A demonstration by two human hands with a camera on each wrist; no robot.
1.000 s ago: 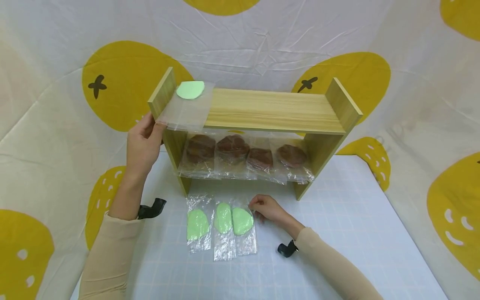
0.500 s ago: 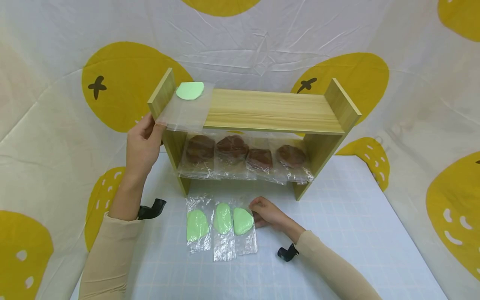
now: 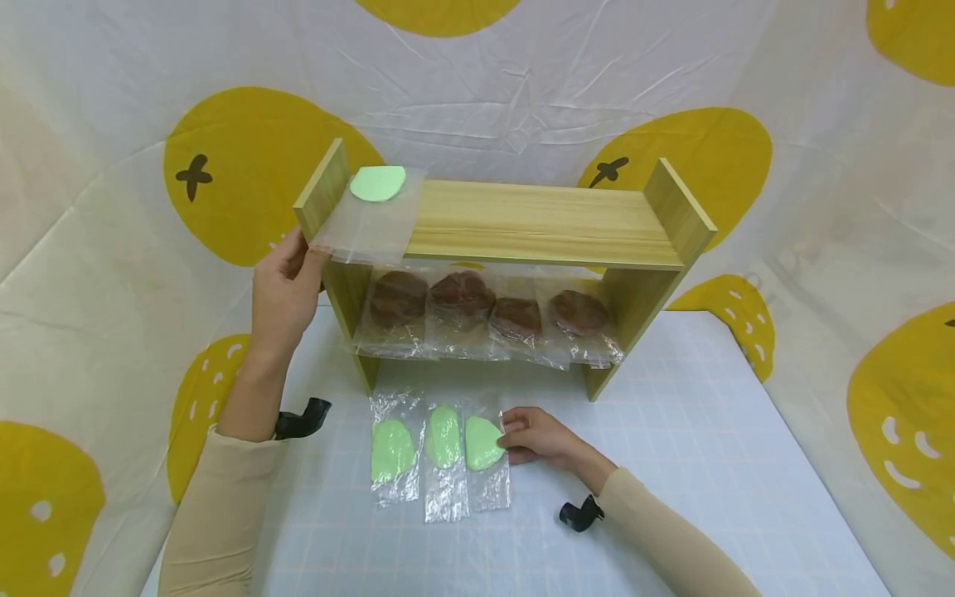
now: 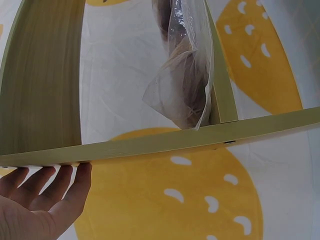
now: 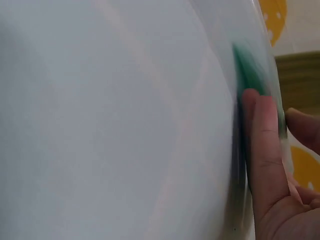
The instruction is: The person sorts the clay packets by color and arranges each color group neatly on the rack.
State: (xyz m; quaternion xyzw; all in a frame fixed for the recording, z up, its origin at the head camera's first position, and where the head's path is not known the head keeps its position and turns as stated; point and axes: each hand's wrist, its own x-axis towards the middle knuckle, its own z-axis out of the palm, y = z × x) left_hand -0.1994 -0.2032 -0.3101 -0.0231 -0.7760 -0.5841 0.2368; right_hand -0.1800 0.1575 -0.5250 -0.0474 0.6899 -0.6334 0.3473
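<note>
In the head view, my right hand [image 3: 540, 435] pinches the right edge of a clear plastic bag [image 3: 490, 489] with a flat pale-green piece inside, the rightmost in a row on the table. The right wrist view has the fingers [image 5: 265, 135] along one side of that edge and the thumb across from them. My left hand [image 3: 286, 294] touches the left side of a wooden shelf [image 3: 545, 220]; in the left wrist view its fingers [image 4: 75, 190] lean on the outer face of the side board. Beside it, another bagged green piece [image 3: 378, 183] lies on the top board.
Two more bagged green pieces, one left [image 3: 393, 449] and one middle [image 3: 444, 437], lie on the pale checked table [image 3: 671, 464]. Several bags with dark brown lumps [image 3: 462, 297] fill the lower shelf, their bag ends hanging over its front. A fruit-patterned cloth [image 3: 515, 75] hangs behind.
My right hand has shifted slightly toward me along the bag's right edge and now overlaps the green piece's edge. My left hand has stayed at the shelf's side.
</note>
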